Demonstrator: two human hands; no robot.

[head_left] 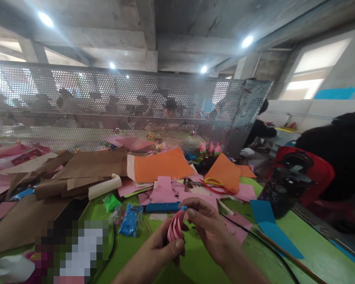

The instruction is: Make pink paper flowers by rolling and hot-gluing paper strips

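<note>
My left hand point(161, 246) is closed around a small pink layered piece point(174, 230), its curved ridges stacked one over another. Against the tip of that piece, my right hand point(208, 228) pinches a small bit of blue clay-like material point(184, 208) between thumb and fingertips. Both hands meet above the green table point(130, 262). Just behind them lies a long blue strip point(162, 207). To the left are a clear bag of blue material point(130, 221) and a bright green lump point(111, 203) in a clear wrapper. The fingers hide part of the pink piece.
Orange sheets point(162, 163), brown sheets point(91, 165) and pink scraps crowd the back. Red-and-yellow-handled scissors point(214, 184) lie among them. A perforated metal screen point(121, 106) stands behind. At right are a blue sheet point(279, 232), a dark bottle point(284, 189), a thin rod and seated people.
</note>
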